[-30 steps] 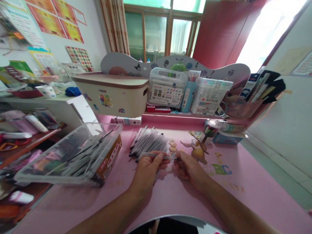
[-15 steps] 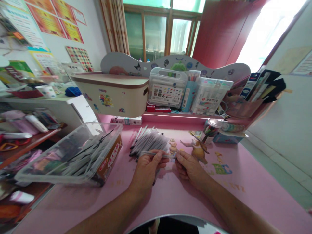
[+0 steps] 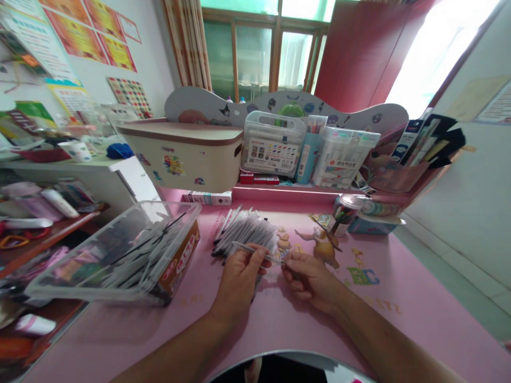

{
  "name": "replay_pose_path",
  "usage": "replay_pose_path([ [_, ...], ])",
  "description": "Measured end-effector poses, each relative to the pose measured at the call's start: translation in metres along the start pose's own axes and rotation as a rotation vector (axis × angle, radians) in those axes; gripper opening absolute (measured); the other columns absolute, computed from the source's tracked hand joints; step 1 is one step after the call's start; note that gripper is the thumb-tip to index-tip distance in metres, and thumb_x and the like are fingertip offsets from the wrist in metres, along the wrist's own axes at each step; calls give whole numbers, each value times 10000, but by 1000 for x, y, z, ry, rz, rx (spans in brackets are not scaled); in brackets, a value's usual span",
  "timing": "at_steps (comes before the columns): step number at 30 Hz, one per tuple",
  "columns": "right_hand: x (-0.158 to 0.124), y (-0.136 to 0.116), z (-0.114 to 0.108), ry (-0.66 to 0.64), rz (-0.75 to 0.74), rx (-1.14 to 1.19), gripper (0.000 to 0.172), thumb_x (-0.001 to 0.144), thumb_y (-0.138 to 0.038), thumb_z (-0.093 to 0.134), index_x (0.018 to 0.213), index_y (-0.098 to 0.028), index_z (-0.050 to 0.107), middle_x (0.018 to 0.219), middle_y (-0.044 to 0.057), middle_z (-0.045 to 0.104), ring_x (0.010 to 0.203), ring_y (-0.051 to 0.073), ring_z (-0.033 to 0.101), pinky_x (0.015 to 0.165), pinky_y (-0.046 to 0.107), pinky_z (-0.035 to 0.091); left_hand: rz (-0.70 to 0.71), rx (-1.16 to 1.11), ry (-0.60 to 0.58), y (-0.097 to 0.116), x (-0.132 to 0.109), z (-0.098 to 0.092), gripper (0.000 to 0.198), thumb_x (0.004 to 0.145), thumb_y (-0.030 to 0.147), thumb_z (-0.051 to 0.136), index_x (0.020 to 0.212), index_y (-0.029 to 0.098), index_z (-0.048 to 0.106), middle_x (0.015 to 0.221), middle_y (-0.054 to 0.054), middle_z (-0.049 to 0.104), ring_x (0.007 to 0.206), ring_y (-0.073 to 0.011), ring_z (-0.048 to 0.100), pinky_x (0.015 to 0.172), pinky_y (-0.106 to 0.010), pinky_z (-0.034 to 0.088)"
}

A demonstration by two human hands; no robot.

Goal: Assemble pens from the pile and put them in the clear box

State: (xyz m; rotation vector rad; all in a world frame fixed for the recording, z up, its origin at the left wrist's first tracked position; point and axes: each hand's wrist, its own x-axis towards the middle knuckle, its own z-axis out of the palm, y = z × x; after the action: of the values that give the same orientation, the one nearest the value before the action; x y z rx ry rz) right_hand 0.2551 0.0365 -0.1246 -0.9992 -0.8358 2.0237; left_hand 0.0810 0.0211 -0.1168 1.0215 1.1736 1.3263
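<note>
My left hand (image 3: 241, 282) is closed around a thin pen (image 3: 244, 246) with a pale, see-through barrel. The pen lies slanted, its far end sticking out past my left fingers to the upper left. At its other end, the thumb and fingers of my right hand (image 3: 313, 279) are pinched together on the pen's tip, where a small dark part shows. Whether a cap is between those fingers, I cannot tell. Just beyond my left hand lies a heap of similar pens (image 3: 247, 229) with dark ends, on the pink desk (image 3: 287, 324). Another dark-tipped piece is partly hidden beneath my left hand.
To the left stands a clear plastic box (image 3: 99, 295) holding many more pens. A beige lidded bin (image 3: 179, 159), a marker case (image 3: 273, 146) and a second case (image 3: 343, 159) line the raised shelf. A round container (image 3: 345, 213) stands at the back right.
My right hand has shifted slightly left and down, and its fingertips now meet the pen's end. The pen has tilted, its left end rising.
</note>
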Motion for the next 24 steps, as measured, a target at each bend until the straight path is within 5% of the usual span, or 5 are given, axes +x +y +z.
replay_pose_path([
  [9, 1, 0, -1, -24, -26, 59, 208, 640, -240, 661, 737, -204, 481, 522, -74, 464, 381, 40, 305, 329, 142, 88, 71, -10, 76, 10, 0, -3, 310, 852, 470, 613, 778, 176, 681, 761, -45, 684, 698, -163, 630, 666, -250, 499],
  [17, -2, -2, -1, -36, -19, -87, 304, 723, -396, 753, 781, -153, 580, 521, -72, 470, 364, 19, 272, 331, 152, 79, 96, -30, 84, 14, 2, -4, 317, 875, 463, 589, 762, 178, 669, 791, -46, 687, 716, -157, 632, 704, -259, 513],
  [21, 0, -2, -6, -63, -11, -51, 336, 715, -375, 783, 733, -173, 515, 505, -95, 415, 365, 11, 242, 340, 146, 70, 310, -342, 220, 29, 13, -13, 239, 897, 433, 567, 835, 213, 636, 882, -21, 683, 804, -166, 654, 802, -308, 526],
  [24, 3, -3, -9, -53, -21, 8, 330, 746, -391, 755, 754, -186, 497, 495, -109, 380, 360, 15, 211, 336, 148, 67, 434, -502, 342, 41, 18, -18, 171, 869, 389, 606, 854, 219, 604, 855, 13, 625, 657, -110, 585, 723, -282, 527],
])
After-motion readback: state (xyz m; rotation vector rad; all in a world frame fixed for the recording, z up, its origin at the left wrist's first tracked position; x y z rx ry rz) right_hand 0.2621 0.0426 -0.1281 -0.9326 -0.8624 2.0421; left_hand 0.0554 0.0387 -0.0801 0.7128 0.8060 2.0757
